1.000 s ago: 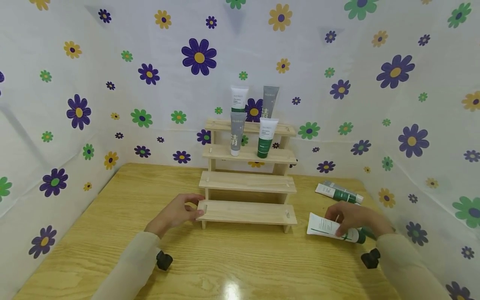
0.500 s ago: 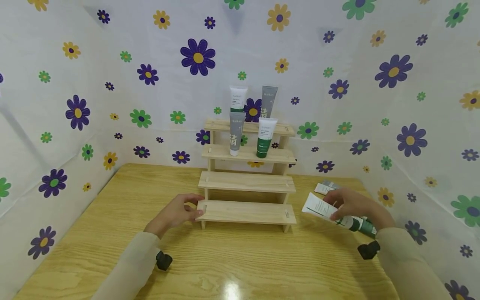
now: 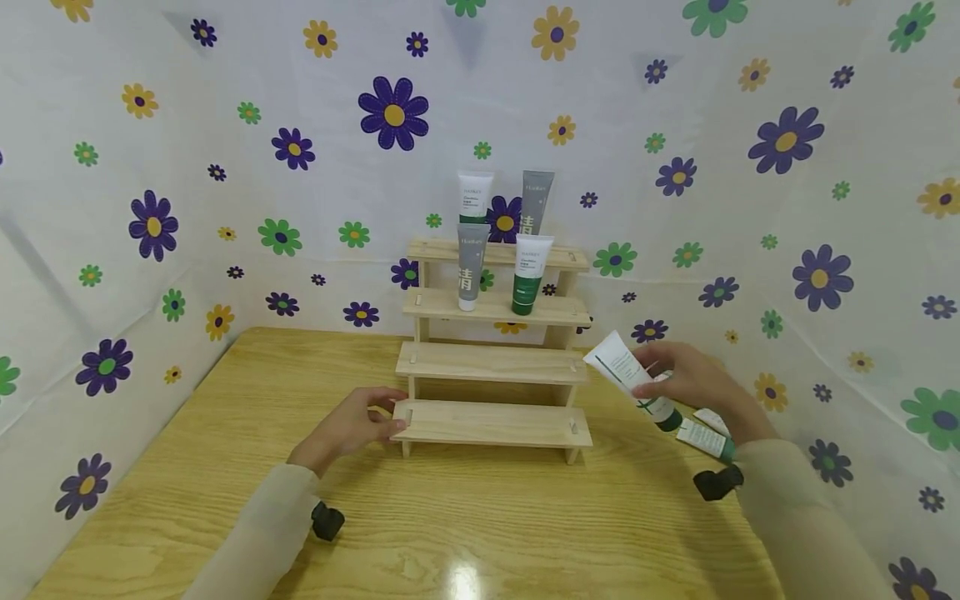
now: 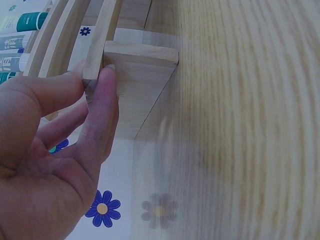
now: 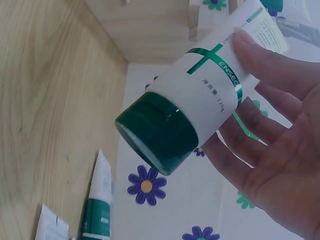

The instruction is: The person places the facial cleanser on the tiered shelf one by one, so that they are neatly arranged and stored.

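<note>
My left hand (image 3: 352, 429) pinches the left end of the lowest step of a four-tier wooden display stand (image 3: 491, 423); in the left wrist view, thumb and fingers (image 4: 102, 105) lie on either side of that board. To the right of the stand, my right hand (image 3: 693, 385) holds a white squeeze tube (image 3: 618, 367) above the table. The tube tilts, its dark green cap (image 5: 157, 132) down toward the right and its flat end up toward the stand. In the right wrist view, the thumb lies on one side of the tube and the fingers curl behind it.
On the second tier stand a grey tube (image 3: 471, 267) and a white-and-green tube (image 3: 528, 275). The top tier bears a white tube (image 3: 476, 196) and a grey tube (image 3: 536, 200). Loose tubes (image 3: 703, 439) lie on the table at right, partly hidden by my right arm. Flowered cloth (image 3: 300, 83) surrounds the table.
My right hand has lifted the white tube off the table and carried it up and left toward the stand, tilting it more upright. The left hand stays on the lowest step.
</note>
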Tool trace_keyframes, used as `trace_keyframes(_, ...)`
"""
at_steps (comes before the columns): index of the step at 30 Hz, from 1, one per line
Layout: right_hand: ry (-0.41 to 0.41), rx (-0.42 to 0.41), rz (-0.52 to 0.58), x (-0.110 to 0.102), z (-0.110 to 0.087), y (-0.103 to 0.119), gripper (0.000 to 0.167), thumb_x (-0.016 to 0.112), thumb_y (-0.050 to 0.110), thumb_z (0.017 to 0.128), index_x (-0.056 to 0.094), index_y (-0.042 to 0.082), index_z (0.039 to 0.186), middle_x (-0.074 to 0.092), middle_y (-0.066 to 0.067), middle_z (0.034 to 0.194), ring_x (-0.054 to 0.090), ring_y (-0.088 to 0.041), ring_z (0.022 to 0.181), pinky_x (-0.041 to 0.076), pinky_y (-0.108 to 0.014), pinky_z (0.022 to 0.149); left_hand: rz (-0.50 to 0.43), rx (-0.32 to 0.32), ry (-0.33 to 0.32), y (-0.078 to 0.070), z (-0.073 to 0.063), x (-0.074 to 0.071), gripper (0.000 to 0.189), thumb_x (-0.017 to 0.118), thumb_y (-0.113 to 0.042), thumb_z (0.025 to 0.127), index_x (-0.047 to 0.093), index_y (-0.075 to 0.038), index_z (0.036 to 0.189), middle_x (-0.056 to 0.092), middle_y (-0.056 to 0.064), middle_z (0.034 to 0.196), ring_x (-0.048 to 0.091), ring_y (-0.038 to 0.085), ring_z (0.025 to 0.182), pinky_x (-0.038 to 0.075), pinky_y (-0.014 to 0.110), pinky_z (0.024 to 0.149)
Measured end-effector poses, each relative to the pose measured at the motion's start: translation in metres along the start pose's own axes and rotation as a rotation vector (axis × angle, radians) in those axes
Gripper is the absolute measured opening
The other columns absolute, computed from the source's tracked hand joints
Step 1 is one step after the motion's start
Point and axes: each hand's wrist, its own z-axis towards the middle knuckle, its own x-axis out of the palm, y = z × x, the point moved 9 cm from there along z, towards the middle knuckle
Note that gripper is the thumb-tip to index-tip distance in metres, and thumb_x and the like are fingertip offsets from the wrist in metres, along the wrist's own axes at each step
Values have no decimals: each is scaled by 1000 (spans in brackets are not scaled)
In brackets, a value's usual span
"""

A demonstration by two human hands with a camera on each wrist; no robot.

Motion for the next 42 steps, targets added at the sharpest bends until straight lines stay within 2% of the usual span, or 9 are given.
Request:
trace_keyframes(5, -61, -5, 58, -1, 10, 21, 51, 84, 22, 87, 64, -1, 128, 72, -20, 118, 69, -31, 103, 59, -34, 79, -3, -5, 1, 1, 0, 0, 50, 73, -10, 96, 57, -2, 142, 64, 19, 123, 71, 16, 88, 64, 36, 78)
trace_keyframes(12, -134, 62, 102, 1, 26, 44, 52, 82, 23, 89, 62, 2, 132, 69, -22, 125, 68, -38, 111, 59, -53, 91, -6, -11, 0, 2, 1, 0, 50, 73, -10, 96, 57, -3, 142, 64, 19, 125, 71, 17, 89, 64, 37, 79)
trace_keyframes(19, -166, 67, 194, 7, 37, 65, 54, 82, 22, 89, 60, 3, 135, 66, -22, 129, 65, -40, 115, 56, -53, 95, -8, 0, 6, 0, 1, 0, 50, 73, -9, 96, 57, -2, 142, 65, 21, 126, 72, 17, 90, 65, 37, 79)
trace_keyframes(32, -223, 79, 302, 17, 52, 86, 52, 82, 16, 88, 61, 4, 134, 65, -21, 134, 64, -42, 119, 53, -59, 101, -30, 19, 19, 0, 2, 1, 51, 72, -8, 96, 55, 1, 143, 64, 22, 125, 71, 17, 90, 65, 38, 78)
trace_keyframes(36, -250, 50, 331, 19, 57, 90, 51, 83, 15, 88, 62, 6, 133, 66, -18, 132, 65, -40, 116, 55, -56, 99, -41, 39, 30, -3, 1, 2, 52, 72, -7, 96, 54, 3, 144, 63, 24, 123, 71, 18, 88, 65, 39, 77)
trace_keyframes(42, -289, 26, 369, 25, 65, 96, 50, 82, 15, 88, 61, 6, 133, 66, -16, 132, 66, -37, 114, 56, -52, 98, -35, 26, 23, -3, 0, 2, 51, 72, -7, 96, 54, 2, 144, 64, 23, 122, 72, 17, 88, 65, 38, 77)
